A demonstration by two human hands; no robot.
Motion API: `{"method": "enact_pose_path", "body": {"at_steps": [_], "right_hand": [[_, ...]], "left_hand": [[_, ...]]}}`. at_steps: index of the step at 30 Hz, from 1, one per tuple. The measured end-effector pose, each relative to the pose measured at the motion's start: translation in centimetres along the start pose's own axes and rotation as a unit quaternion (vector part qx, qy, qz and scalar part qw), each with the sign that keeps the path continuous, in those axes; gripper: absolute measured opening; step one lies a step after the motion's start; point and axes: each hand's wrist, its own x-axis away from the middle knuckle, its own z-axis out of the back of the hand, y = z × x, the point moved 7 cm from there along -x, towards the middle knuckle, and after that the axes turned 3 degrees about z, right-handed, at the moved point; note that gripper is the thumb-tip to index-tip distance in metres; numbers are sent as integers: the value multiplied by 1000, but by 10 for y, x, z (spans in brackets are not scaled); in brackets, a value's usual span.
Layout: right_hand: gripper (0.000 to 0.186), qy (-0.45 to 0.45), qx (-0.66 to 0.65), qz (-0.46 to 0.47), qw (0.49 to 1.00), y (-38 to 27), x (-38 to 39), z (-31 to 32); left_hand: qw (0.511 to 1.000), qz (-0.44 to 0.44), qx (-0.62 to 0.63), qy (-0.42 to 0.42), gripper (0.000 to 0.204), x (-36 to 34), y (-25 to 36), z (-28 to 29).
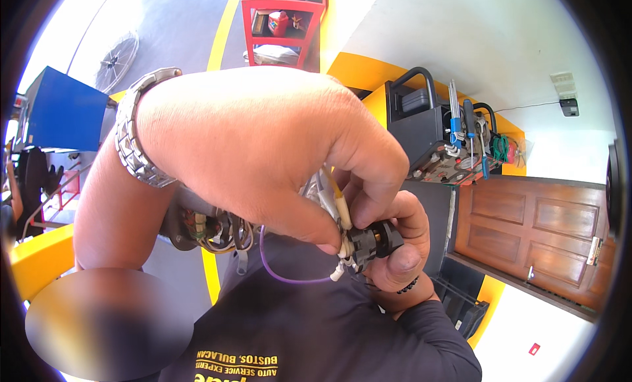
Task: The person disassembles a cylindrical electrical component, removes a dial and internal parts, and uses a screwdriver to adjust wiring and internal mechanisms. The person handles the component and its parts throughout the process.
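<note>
My left hand (276, 152), with a metal watch at the wrist, arches over the work, fingers closed on white and yellow wire connectors (343, 211). These meet a black plastic component (374, 249) that my right hand (411, 240), with a bead bracelet, grips from the right between thumb and fingers. A thin purple wire (293, 282) loops below the connectors. Behind my left wrist, partly hidden, hangs an assembly with bundled wires (204, 230). My dark shirt fills the space beneath.
A red shelf cart (316, 13) stands at top; a tool cart (421, 148) with screwdrivers is at upper right, beside a wooden door (507, 230). A blue cabinet (66, 109) and a bicycle wheel (118, 59) are at upper left. A blurred oval covers the lower-left corner.
</note>
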Motion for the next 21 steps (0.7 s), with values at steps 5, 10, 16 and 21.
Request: {"method": "enact_pose_path", "body": {"at_steps": [5,10,16,21], "right_hand": [[68,-21,13,31,999,-3,-1,0],[84,-31,240,169,955,-21,2,-7],[71,9,379,268,886,-44,-2,-11],[72,-11,457,225,861,-55,-1,-13]], "left_hand": [[1000,16,-16,2,20,0,0,-1],[998,-11,-61,31,23,-2,9,3],[988,29,-134,73,28,-4,17,3],[982,18,-159,102,31,-7,22,7]]}}
